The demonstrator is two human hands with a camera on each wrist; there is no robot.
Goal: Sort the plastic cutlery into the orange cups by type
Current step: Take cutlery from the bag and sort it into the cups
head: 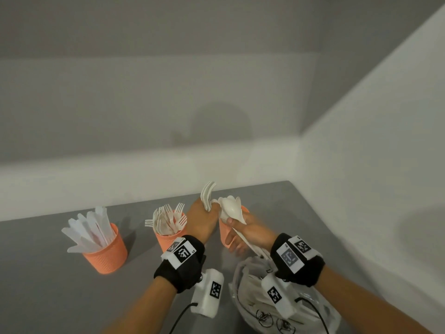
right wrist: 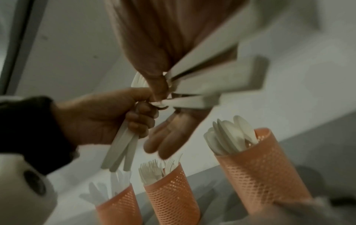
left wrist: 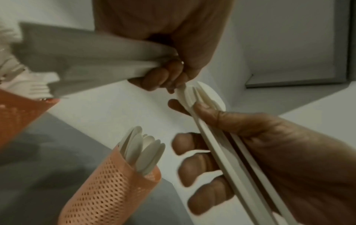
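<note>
Three orange mesh cups stand in a row on the grey table. The left cup (head: 106, 251) holds knives, the middle cup (head: 168, 239) forks, and the right cup (head: 225, 233) (left wrist: 115, 190) (right wrist: 260, 172) spoons. My left hand (head: 212, 210) (right wrist: 115, 117) grips a few white spoons (head: 207, 195), bowls up, between the fork and spoon cups. My right hand (head: 234, 227) (left wrist: 221, 144) pinches a larger bunch of spoons (head: 231, 208) just above the spoon cup, handles trailing back to the wrist. The two hands touch at the spoon necks, and they hide much of the spoon cup in the head view.
A crumpled clear plastic bag (head: 265, 302) with more cutlery lies at the near edge under my right wrist. White walls close the table at the back and right. Bare grey tabletop (head: 43, 273) lies left of the knife cup.
</note>
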